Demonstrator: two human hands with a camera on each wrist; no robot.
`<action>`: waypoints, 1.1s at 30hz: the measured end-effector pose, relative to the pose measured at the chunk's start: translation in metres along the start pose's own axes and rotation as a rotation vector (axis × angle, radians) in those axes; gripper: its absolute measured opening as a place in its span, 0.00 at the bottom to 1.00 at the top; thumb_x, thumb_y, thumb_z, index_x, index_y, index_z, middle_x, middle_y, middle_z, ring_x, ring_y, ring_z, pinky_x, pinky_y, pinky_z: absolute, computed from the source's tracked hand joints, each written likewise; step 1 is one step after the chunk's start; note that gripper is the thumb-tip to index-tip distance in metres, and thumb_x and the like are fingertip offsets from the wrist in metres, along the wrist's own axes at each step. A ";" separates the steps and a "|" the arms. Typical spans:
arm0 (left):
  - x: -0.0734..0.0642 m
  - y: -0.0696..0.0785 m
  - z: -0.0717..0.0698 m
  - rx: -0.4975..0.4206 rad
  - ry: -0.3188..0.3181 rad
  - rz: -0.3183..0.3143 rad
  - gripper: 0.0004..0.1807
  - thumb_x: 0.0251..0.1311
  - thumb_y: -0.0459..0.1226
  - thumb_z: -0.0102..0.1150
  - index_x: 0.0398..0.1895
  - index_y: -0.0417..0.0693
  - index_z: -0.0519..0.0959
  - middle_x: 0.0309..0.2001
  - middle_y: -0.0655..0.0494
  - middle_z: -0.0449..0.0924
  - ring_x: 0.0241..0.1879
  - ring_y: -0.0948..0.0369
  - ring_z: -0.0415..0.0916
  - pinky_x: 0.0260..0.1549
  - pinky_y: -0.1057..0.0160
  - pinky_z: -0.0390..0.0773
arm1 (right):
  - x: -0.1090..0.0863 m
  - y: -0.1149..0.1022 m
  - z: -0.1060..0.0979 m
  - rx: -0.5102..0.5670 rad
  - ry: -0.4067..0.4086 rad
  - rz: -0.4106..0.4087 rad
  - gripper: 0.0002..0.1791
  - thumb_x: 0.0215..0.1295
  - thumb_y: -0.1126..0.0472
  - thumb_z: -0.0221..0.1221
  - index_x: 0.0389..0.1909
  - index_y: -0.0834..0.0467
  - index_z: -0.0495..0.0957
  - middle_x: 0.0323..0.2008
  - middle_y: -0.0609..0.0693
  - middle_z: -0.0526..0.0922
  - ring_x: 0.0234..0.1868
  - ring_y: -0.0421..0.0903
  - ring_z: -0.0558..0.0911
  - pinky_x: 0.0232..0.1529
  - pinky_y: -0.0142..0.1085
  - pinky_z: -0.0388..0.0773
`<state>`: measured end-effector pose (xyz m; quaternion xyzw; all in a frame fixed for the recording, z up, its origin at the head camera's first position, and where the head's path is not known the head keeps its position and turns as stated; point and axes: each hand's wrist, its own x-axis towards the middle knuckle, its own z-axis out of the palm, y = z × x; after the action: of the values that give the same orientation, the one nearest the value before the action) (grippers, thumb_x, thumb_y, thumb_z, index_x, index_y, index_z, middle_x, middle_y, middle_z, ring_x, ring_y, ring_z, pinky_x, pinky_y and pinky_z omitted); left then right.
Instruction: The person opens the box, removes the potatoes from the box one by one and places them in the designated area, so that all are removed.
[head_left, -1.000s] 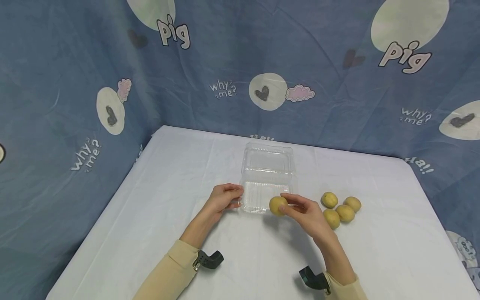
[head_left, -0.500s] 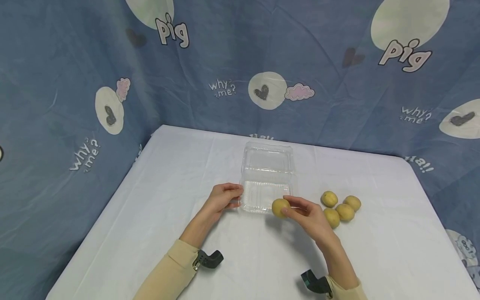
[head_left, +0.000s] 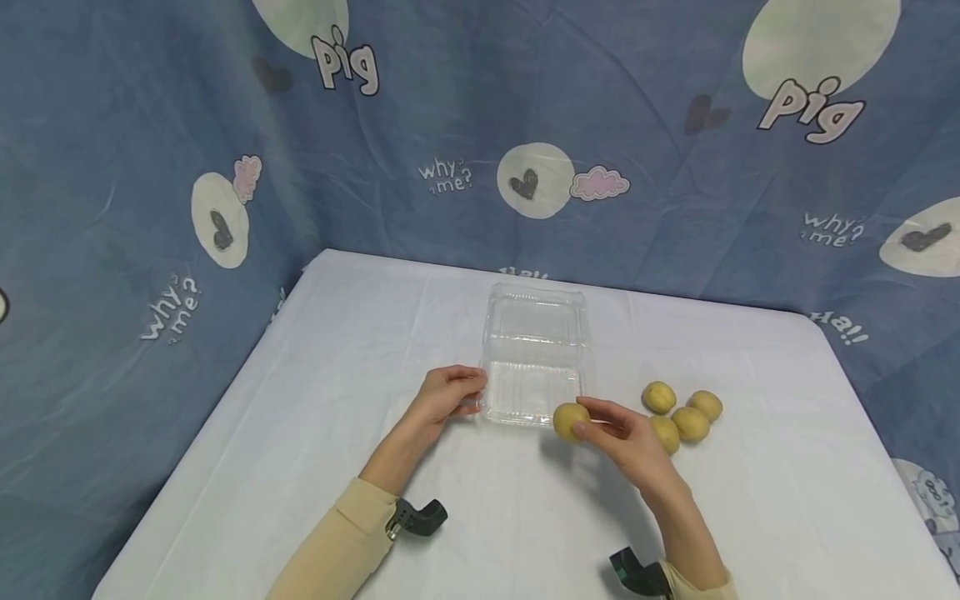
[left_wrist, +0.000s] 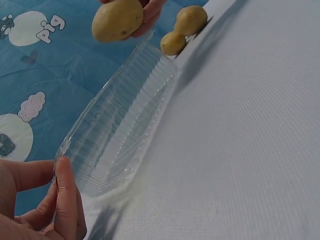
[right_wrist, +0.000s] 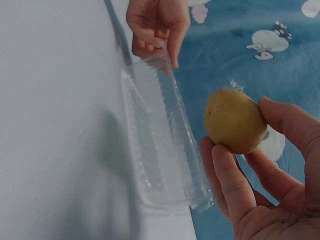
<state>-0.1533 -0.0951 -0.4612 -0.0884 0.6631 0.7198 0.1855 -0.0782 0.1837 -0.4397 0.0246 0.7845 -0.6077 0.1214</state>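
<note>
A clear plastic clamshell container (head_left: 531,392) lies on the table with its lid (head_left: 536,315) folded back. My left hand (head_left: 448,395) pinches the container's left rim between thumb and fingers, as the left wrist view shows close up. In my right hand (head_left: 626,437) a round yellow potato (head_left: 571,422) is held by the fingertips, raised near the container's front right corner. The right wrist view shows this potato (right_wrist: 235,121) between thumb and fingers, above the level of the container rim (right_wrist: 180,110).
Several more potatoes (head_left: 690,424) lie in a group on the white tablecloth (head_left: 787,500), just right of my right hand. A blue printed curtain (head_left: 645,225) hangs behind and to the left of the table.
My right hand has drawn the potato slightly to the right and toward me, off the container's middle to its front right corner. The left hand has stayed on the rim.
</note>
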 end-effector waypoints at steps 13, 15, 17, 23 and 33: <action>0.011 -0.013 0.000 -0.036 0.039 0.020 0.14 0.63 0.33 0.63 0.49 0.33 0.79 0.39 0.48 0.79 0.33 0.62 0.76 0.32 0.66 0.83 | -0.007 0.006 -0.003 0.007 0.025 0.013 0.28 0.61 0.55 0.68 0.62 0.58 0.76 0.54 0.54 0.80 0.48 0.44 0.82 0.53 0.37 0.72; 0.012 -0.014 0.000 -0.034 0.040 0.021 0.14 0.63 0.33 0.63 0.49 0.33 0.79 0.40 0.48 0.79 0.33 0.62 0.76 0.32 0.66 0.83 | -0.008 0.008 -0.003 0.012 0.024 0.008 0.28 0.61 0.56 0.68 0.61 0.59 0.76 0.54 0.54 0.80 0.47 0.44 0.82 0.52 0.36 0.72; 0.012 -0.014 0.000 -0.033 0.041 0.020 0.14 0.63 0.33 0.63 0.49 0.33 0.79 0.40 0.48 0.79 0.33 0.62 0.76 0.32 0.66 0.83 | -0.010 0.009 -0.003 0.018 0.021 0.006 0.28 0.61 0.56 0.68 0.61 0.59 0.76 0.53 0.54 0.80 0.47 0.44 0.82 0.52 0.35 0.73; 0.013 -0.016 -0.001 -0.033 0.041 0.014 0.16 0.63 0.33 0.63 0.51 0.33 0.79 0.42 0.47 0.79 0.34 0.62 0.76 0.32 0.67 0.83 | -0.012 0.014 -0.005 0.037 0.013 0.008 0.29 0.61 0.56 0.68 0.62 0.59 0.75 0.54 0.54 0.80 0.47 0.45 0.83 0.52 0.34 0.73; 0.005 -0.006 -0.001 -0.017 0.004 0.004 0.16 0.64 0.31 0.61 0.52 0.30 0.76 0.45 0.42 0.78 0.36 0.60 0.76 0.34 0.65 0.83 | -0.017 0.017 -0.007 0.053 0.035 0.006 0.28 0.60 0.55 0.69 0.61 0.59 0.76 0.54 0.55 0.79 0.47 0.46 0.83 0.51 0.33 0.74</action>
<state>-0.1563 -0.0954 -0.4686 -0.0900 0.6573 0.7257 0.1822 -0.0594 0.1968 -0.4502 0.0407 0.7701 -0.6273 0.1087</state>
